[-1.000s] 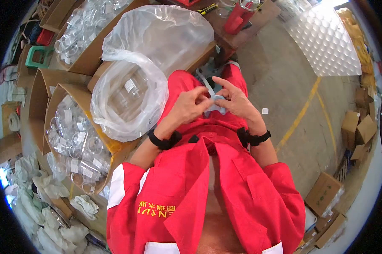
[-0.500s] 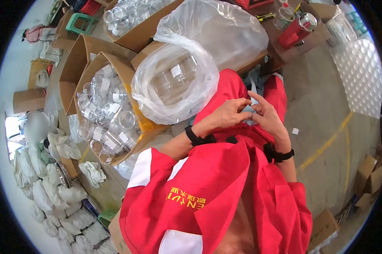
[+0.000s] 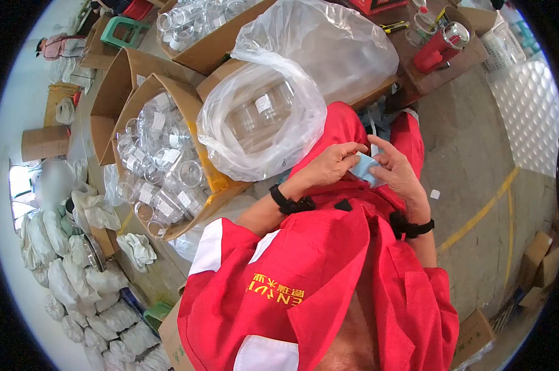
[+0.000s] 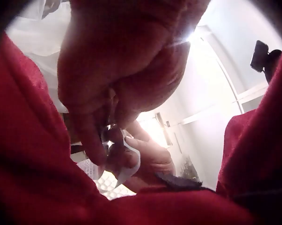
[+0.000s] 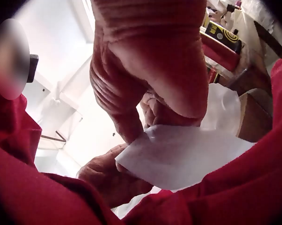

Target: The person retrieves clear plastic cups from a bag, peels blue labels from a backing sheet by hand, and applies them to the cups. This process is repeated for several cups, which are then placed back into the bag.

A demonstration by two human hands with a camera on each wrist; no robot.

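Note:
Over the lap, a pale blue paper strip (image 3: 366, 169) is stretched between the two hands. The left hand (image 3: 334, 166) pinches its near left edge between thumb and fingertips. On the other side, the right hand (image 3: 398, 172) grips the strip with thumb and fingers, its index finger extended. A narrow white part of the strip (image 3: 373, 142) runs up past the fingers toward the knees. In the right wrist view the paper strip (image 5: 183, 154) looks broad and whitish below the right hand (image 5: 150, 70). The left wrist view shows a curled white edge of the strip (image 4: 134, 161) beside the fingers.
A plastic-lined box (image 3: 261, 117) with clear jars stands left of the knees. Another carton (image 3: 159, 167) holds several labelled clear jars. A red thermos (image 3: 437, 51) stands on a brown stand at upper right. A small white square (image 3: 434, 194) lies on the floor.
The head view has swung left, so the hands appear farther right. The blue paper strip shows more between the fingers now, and both hands still hold it.

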